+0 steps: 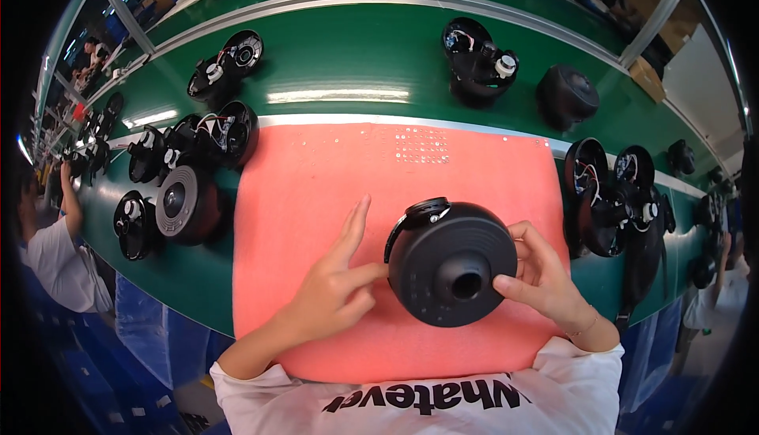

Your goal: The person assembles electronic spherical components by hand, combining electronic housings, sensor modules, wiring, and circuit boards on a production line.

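Over the pink mat (308, 198) is a round black housing (431, 261) with a raised, hollow hub facing me. A black curved band or handle (415, 218) runs along its upper left rim. My right hand (545, 277) grips the housing by its right edge, thumb on the front face and fingers behind the rim. On the other side, my left hand (332, 289) has its fingers apart, one pointing up and another touching or nearly touching the housing's left edge. What lies behind the housing is hidden.
Small shiny screws (421, 145) lie in rows at the mat's far edge. Opened black housings with wires stand left (233, 135) and right (597, 198) on the green bench (340, 56). A closed black housing (568, 95) is at back right. Another person (59, 257) works at far left.
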`<state>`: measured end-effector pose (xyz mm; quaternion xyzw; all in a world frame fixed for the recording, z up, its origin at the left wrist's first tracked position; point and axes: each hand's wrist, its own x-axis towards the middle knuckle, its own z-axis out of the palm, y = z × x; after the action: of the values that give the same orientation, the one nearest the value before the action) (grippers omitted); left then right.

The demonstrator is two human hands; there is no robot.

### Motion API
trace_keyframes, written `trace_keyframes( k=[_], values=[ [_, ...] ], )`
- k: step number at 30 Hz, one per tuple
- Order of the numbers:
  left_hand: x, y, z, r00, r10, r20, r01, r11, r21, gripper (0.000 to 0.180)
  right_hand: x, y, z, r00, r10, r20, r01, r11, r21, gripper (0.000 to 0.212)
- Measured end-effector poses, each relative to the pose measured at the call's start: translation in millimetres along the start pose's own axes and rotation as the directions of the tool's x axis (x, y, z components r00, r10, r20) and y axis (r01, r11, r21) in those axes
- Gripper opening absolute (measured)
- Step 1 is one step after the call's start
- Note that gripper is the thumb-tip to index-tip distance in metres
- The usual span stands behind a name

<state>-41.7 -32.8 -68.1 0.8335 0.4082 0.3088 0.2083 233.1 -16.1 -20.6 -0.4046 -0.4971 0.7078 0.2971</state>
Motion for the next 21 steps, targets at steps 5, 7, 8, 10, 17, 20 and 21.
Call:
trace_keyframes(
  k=[5, 7, 8, 10, 17, 20, 21],
  values=[
    [6, 3, -6, 0.941, -0.322, 0.107, 0.328, 0.787, -0.523, 0.025, 3, 0, 3, 0.999, 0.021, -0.027, -0.022, 0.999, -0.026, 0.039],
    [20, 21, -9, 0.943, -0.312, 0.116, 0.332, 0.878, -0.343, 0.031, 2, 3, 4, 1.000, 0.009, -0.009, -0.010, 0.999, -0.033, 0.037],
    [24, 27, -12, 0.945, -0.306, 0.115, 0.321, 0.935, -0.152, 0.038, 3, 3, 4, 1.000, 0.009, -0.011, -0.009, 1.000, -0.030, 0.037],
    [33, 28, -21, 0.900, -0.387, 0.199, 0.420, 0.892, -0.166, 0.039, 5, 3, 3, 0.997, -0.070, -0.021, 0.067, 0.988, -0.143, 0.040],
    [36, 25, -32, 0.847, -0.438, 0.300, 0.472, 0.880, -0.050, 0.038, 24, -5, -11, 0.991, -0.135, -0.011, 0.109, 0.838, -0.534, 0.048],
    [47, 27, -35, 0.841, -0.434, 0.324, 0.433, 0.898, 0.081, 0.042, 37, -14, -11, 0.979, -0.200, -0.031, 0.105, 0.635, -0.765, 0.052],
    [49, 26, -35, 0.841, -0.434, 0.323, 0.432, 0.898, 0.082, 0.042, 41, -14, -11, 0.969, -0.247, -0.014, 0.131, 0.557, -0.820, 0.055]
  ],
)
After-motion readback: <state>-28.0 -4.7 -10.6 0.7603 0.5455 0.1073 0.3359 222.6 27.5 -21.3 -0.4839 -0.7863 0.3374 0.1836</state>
